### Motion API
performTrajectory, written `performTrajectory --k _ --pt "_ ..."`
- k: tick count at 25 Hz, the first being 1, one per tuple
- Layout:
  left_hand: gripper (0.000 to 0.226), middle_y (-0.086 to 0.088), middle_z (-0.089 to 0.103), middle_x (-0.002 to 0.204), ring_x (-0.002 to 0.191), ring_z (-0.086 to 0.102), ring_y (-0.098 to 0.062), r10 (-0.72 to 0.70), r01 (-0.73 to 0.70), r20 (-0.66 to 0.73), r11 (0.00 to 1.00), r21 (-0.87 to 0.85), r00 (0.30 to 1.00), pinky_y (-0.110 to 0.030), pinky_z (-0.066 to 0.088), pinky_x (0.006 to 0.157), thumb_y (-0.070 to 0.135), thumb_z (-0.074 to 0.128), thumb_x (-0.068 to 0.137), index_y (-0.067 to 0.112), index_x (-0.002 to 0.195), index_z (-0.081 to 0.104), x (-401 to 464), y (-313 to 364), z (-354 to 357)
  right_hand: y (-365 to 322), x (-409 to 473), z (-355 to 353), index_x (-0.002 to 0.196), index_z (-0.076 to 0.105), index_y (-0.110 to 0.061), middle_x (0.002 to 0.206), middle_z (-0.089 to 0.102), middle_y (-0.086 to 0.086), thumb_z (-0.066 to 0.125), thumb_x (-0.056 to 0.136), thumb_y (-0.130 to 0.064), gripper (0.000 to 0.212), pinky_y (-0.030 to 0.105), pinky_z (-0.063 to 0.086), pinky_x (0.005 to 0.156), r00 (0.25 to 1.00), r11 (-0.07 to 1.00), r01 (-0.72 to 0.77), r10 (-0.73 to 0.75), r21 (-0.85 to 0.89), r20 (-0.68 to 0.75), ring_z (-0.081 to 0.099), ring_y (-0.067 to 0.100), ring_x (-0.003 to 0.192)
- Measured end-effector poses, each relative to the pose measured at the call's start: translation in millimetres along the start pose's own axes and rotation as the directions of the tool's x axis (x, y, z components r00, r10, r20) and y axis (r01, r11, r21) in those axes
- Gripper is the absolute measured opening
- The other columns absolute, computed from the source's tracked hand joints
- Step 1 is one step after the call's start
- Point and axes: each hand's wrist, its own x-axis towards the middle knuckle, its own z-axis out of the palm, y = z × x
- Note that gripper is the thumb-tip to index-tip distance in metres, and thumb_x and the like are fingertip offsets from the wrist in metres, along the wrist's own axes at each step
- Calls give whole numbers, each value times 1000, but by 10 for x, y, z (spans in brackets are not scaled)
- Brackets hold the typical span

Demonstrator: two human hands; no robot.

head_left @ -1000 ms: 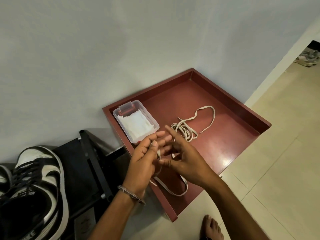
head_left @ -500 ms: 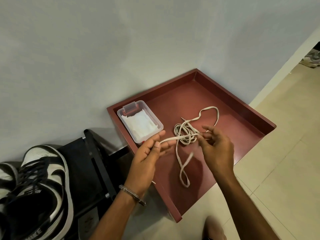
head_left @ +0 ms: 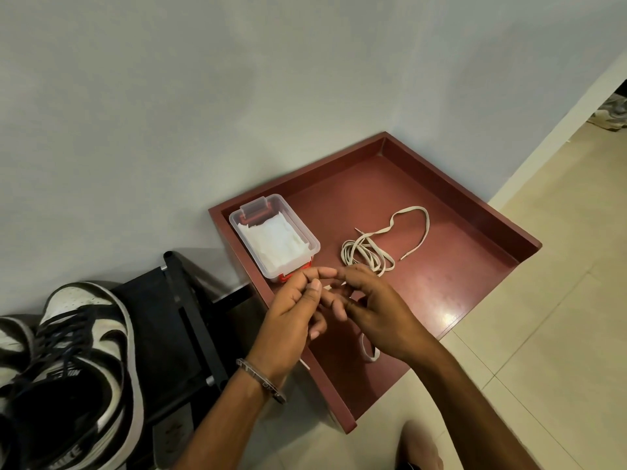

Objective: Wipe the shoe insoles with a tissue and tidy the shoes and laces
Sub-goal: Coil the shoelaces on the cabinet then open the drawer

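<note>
One lace [head_left: 369,257] lies bundled in the tray [head_left: 475,232]; your left hand [head_left: 291,317] and right hand [head_left: 380,313] pinch another, winding unfinished; shoes [head_left: 84,361] wait lower left.

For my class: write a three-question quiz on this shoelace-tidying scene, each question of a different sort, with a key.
1. True or false: the clear plastic box of white tissues sits inside the dark red wooden tray.
2. Multiple choice: the loose cream flat shoelace lies (a) on the tiled floor, (b) on the tray's bottom, (c) inside the tissue box.
3. Short answer: what footwear is at the left edge of the view?

Key
1. True; it stands in the tray's corner near the wall.
2. b; a second lace runs between the left hand and right hand, which both pinch it.
3. Black-and-white laced sneakers.
</note>
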Motion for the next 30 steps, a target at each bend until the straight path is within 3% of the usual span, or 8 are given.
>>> performTrajectory --k 3,6,9,11,16,20,25,30 --pt "28 -7 65 73 49 41 -8 21 -21 6 1000 -11 1000 -17 35 46 20 34 104 19 119 57 -2 3 14 -8 27 54 95 71 -15 96 65 0 58 96 -7 15 27 51 76 999 1000 -9 9 -11 -39 61 11 89" --pt "25 -8 66 73 49 48 -2 22 -20 -36 998 57 999 -17 37 48 18 38 103 15 117 59 12 -30 -7 -16 39 -16 91 60 -18 80 68 -10 50 101 -14 15 23 53 66 934 997 -56 72 56 -350 66 7 74" --pt "19 -5 67 71 49 46 0 -6 10 -25 990 140 1000 -15 38 49 15 47 100 14 105 66 11 -57 -3 9 23 -125 92 58 -22 74 64 -11 50 102 -18 13 23 50 56 844 991 -62 -12 -121 -536 63 7 66" --pt "17 -1 68 70 50 47 -2 -53 55 -15 989 141 998 -15 37 46 14 54 97 17 106 68 13 -62 5 38 25 -91 93 59 -24 74 63 -13 52 101 -21 11 32 50 55 855 972 -62 -65 -226 -514 60 9 65" --pt "19 -3 69 76 65 63 -12 -174 162 127 982 98 976 -22 52 56 10 56 96 10 105 72 -6 -66 18 100 33 -153 102 62 -26 92 64 -16 57 98 -15 13 26 45 67 827 966 -59 -94 -252 -555 58 5 81" --pt "15 -11 74 84 75 71 -20 -204 207 42 975 -83 978 -26 58 69 9 55 96 8 102 69 13 -17 38 65 19 -82 127 64 -32 137 54 -12 62 90 3 51 25 38 102 959 919 125 -209 -374 -192 43 9 129" --pt "19 -10 73 84 82 72 -22 -242 252 128 965 -69 962 -21 56 65 7 56 94 8 107 70 9 6 0 117 20 -25 99 72 -20 94 71 -8 57 92 -7 22 41 54 75 954 955 64 -143 -289 -264 64 11 90" --pt "21 -17 73 98 95 72 -30 -250 291 198 930 -224 948 -30 61 71 15 55 91 3 105 64 -18 54 -1 29 1 -19 96 63 -21 84 67 -7 52 97 -20 11 38 51 69 964 991 -13 -23 -134 -264 62 11 78"
